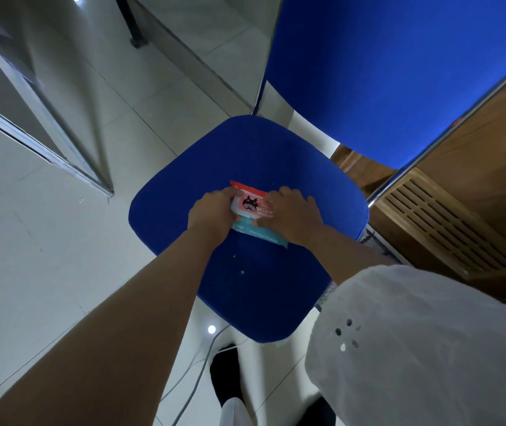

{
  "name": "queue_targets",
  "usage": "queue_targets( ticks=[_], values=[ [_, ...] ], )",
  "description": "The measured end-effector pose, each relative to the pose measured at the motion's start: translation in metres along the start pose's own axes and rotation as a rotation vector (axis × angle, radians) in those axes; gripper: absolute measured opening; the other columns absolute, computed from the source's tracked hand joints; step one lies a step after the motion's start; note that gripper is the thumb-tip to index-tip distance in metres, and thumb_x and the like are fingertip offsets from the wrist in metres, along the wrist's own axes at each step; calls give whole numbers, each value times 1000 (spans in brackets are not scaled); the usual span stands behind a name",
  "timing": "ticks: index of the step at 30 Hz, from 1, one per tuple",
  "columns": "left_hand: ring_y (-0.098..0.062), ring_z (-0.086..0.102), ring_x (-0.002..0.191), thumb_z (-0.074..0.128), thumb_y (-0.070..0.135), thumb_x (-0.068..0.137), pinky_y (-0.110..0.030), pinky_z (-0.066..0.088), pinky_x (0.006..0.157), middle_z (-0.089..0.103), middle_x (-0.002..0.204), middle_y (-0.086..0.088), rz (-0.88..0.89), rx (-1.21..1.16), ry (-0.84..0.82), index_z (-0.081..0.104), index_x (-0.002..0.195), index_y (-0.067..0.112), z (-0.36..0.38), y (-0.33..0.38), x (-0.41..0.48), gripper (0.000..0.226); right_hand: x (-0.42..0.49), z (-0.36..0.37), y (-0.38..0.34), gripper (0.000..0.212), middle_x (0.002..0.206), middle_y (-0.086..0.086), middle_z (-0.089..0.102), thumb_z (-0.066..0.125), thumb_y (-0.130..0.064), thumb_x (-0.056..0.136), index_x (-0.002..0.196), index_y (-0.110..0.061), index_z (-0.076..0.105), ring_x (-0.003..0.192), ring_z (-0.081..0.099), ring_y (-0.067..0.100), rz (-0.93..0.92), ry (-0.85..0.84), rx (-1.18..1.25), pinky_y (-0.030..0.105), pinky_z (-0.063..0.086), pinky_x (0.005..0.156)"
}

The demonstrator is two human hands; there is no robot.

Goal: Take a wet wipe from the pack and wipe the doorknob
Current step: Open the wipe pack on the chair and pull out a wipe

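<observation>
A wet wipe pack [253, 207], pink and white on top with a cartoon face and teal at its near edge, lies on the blue chair seat [245, 149]. My left hand [213, 215] grips the pack's left end, fingers curled at the lid flap. My right hand [291, 215] presses down on the pack's right side with the fingers spread over it. No loose wipe shows. The doorknob is out of view.
The blue chair back [399, 72] rises at the upper right. A wooden panel with a slatted vent [442, 222] stands to the right. A metal-framed glass door [39, 118] is on the left. White cables [202, 370] and my dark shoe [225, 373] are on the tiled floor.
</observation>
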State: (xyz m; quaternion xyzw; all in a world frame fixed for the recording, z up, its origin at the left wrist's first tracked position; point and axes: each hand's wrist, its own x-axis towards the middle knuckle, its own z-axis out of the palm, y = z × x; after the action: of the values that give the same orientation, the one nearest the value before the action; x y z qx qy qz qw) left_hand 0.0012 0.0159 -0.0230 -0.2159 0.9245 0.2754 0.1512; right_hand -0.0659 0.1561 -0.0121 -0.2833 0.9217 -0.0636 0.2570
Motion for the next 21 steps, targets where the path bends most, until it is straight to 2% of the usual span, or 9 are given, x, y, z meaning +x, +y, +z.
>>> queue_targets(
  ticks=[3,5,6,9,12,14,17,19,21],
  values=[
    [-30,63,89,54,12,88,-41,54,72,68,103,-12,4,9,29,47,130,22,2,1,1,44,-2,-7,1,46,122,8,53,46,-47,91,124,-16,48,117,47,27,-19,-46,-40,44,34,99],
    [-29,63,85,53,13,89,-40,53,68,69,102,-10,1,23,40,42,132,23,3,1,2,45,-2,-11,4,33,111,9,56,35,-40,98,112,-17,53,108,50,29,-7,-48,1,44,37,95],
    [-28,63,86,53,14,89,-40,54,69,68,104,-9,-2,26,34,39,134,23,3,1,2,48,-1,-13,6,35,107,10,58,28,-38,99,107,-15,55,104,52,31,35,-53,63,44,39,94],
    [-25,60,98,54,19,90,-41,53,79,62,118,-6,35,21,-9,32,139,26,6,4,-1,55,4,-15,20,44,112,15,61,26,-37,99,110,-8,58,104,56,34,249,24,206,40,46,86],
    [-24,42,126,51,18,91,-43,48,94,39,142,-5,164,41,-59,31,139,28,10,9,-8,53,3,-12,28,30,116,14,58,45,-27,94,112,-5,52,105,55,31,439,273,327,38,46,74],
    [-25,24,138,51,19,91,-44,36,108,25,151,-7,267,153,-19,31,140,25,15,9,-12,53,-1,-10,27,31,120,14,52,53,-14,90,118,-6,44,106,53,30,405,349,276,38,43,68],
    [-22,26,137,44,24,94,-38,25,114,32,148,-5,323,154,59,42,135,21,22,16,-15,41,-4,-12,23,37,123,14,48,58,-2,85,119,-6,44,107,52,30,269,357,159,36,44,66],
    [-19,32,132,36,27,98,-34,31,109,40,141,-5,306,112,56,49,130,17,27,23,-14,36,-6,-11,20,30,123,13,49,58,-5,87,116,-6,51,109,53,29,183,271,123,39,52,77],
    [-20,35,127,35,28,98,-34,39,101,43,137,-6,260,120,60,51,127,15,31,31,-12,35,-10,-4,19,27,125,12,49,54,-13,91,118,-7,54,112,51,29,84,154,25,39,51,85]
  ],
)
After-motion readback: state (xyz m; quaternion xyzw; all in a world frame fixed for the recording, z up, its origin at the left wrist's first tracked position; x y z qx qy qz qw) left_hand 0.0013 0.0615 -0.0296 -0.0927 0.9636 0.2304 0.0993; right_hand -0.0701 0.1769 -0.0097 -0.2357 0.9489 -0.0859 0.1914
